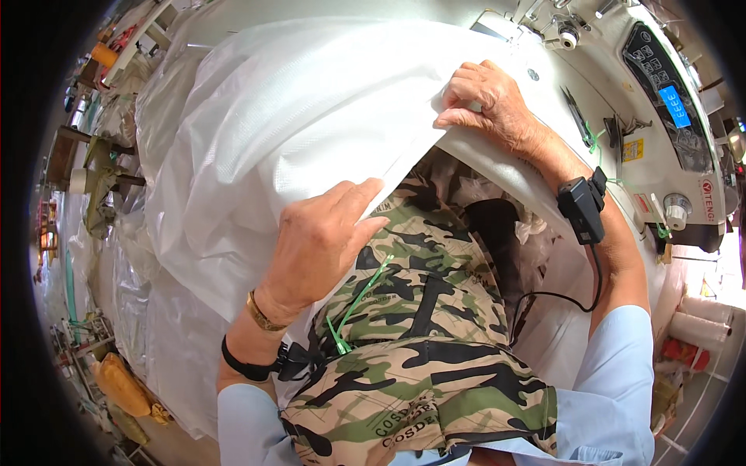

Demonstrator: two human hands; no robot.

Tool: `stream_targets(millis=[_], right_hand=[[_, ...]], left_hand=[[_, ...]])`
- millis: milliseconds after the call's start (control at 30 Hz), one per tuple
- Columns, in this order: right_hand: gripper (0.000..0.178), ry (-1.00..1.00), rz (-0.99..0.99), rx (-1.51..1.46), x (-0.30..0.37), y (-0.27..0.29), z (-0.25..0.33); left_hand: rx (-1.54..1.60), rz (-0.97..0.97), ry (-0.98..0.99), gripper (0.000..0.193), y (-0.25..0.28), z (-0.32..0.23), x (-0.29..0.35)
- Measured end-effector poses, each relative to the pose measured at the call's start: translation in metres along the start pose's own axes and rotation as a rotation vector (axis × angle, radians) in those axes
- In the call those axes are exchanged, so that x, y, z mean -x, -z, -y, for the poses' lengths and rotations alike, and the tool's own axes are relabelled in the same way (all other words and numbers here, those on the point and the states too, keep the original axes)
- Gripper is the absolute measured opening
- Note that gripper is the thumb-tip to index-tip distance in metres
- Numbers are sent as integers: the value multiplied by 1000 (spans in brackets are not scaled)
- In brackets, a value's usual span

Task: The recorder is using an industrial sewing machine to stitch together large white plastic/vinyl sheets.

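Observation:
A large white sheet of woven, slightly glossy fabric [311,116] spreads over the table and hangs down to the left. Its near edge runs slanting between my two hands. My right hand [493,105], fingers curled in, pinches that edge at the upper right, close to the sewing machine's needle area. Lower and to the left, my left hand [318,237] grips the same edge between thumb and fingers. Beneath the edge show my camouflage apron [420,287] and a green thread [365,295] lying on it.
At the right stands a sewing machine [653,186] with a lit control panel [672,105] and a knob [677,208]. Thread snips [576,116] lie on its bed beside green thread. White rolls [699,330] sit low at right; a yellow bundle [123,384] is at lower left.

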State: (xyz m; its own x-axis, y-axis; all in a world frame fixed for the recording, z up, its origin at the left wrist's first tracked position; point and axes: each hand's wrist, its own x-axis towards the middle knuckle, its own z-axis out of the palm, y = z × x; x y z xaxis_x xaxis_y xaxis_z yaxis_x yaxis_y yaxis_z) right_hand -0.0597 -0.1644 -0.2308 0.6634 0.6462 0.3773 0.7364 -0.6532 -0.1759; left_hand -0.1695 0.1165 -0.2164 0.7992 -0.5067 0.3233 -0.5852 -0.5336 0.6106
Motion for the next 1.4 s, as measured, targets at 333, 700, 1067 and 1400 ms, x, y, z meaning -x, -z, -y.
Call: stream_targets(millis=[333,700,1067,1400], right_hand=[[45,-95,-41,-204,7,6,-36],[46,-176,-11,29,12,14,-62],[42,-481,-99,335,22,7,-11],[61,-507,-140,207,48,2,-11]], left_hand=[[749,274,414,25,18,2,-20],[598,200,300,25,6,5,-10],[422,125,-21,22,-40,9,-3],[134,95,-234,4,-57,-2,-27]])
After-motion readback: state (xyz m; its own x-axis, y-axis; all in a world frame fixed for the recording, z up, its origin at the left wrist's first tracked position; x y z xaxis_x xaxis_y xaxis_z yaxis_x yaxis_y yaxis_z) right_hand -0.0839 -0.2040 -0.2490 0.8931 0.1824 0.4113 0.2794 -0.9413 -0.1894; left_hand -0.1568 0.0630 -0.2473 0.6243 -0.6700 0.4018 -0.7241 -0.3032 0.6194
